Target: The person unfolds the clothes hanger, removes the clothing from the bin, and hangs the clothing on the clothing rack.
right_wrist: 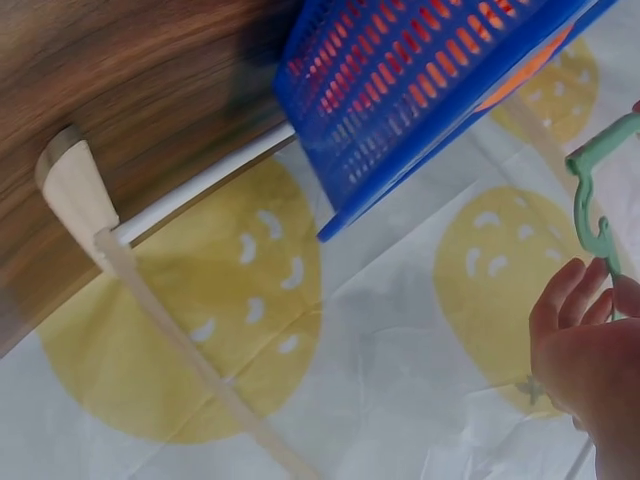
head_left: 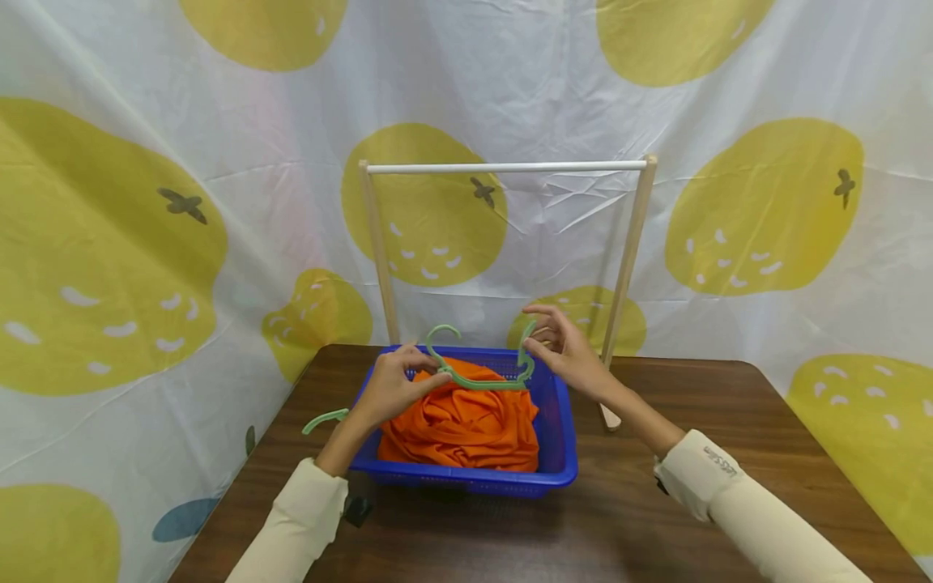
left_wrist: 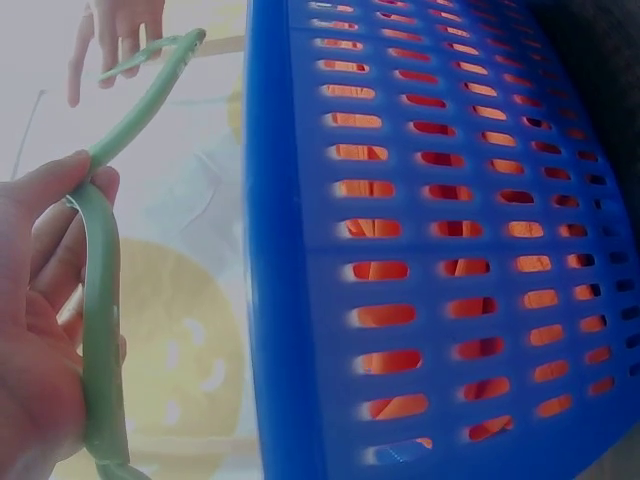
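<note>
Pinching the curved green plastic hanger (head_left: 481, 385) with left fingers (head_left: 415, 359) beside its hook and right fingers (head_left: 551, 316) at its upturned right arm, best to ease it without twisting.

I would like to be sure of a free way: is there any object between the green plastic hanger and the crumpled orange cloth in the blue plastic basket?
Nothing visible: the green plastic hanger is held above the open-topped blue plastic basket, and the crumpled orange cloth lies inside with no lid over it.
</note>
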`<state>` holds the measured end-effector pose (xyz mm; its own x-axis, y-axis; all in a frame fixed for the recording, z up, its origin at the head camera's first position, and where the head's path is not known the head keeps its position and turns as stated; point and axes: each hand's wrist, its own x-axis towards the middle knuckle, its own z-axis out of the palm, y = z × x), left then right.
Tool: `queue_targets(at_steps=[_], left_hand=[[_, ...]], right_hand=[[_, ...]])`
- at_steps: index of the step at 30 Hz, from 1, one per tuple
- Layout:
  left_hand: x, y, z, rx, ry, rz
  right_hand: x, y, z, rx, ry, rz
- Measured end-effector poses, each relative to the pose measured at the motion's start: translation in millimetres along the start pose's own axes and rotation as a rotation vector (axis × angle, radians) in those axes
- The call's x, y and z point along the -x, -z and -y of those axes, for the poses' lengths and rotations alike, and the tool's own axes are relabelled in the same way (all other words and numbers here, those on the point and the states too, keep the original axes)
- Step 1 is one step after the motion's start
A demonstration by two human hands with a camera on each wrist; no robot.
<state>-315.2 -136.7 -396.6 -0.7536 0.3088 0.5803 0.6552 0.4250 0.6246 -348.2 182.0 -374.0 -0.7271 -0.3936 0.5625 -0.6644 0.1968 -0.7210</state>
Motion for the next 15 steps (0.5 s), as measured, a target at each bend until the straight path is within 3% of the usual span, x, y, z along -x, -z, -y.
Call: queue_targets(at_steps=[15], left_hand=[[4.5,11.3,6.2,-0.01,-0.006,-0.06]], right_hand=[[18.0,28,-18,0.042,-0.043,-0.009]])
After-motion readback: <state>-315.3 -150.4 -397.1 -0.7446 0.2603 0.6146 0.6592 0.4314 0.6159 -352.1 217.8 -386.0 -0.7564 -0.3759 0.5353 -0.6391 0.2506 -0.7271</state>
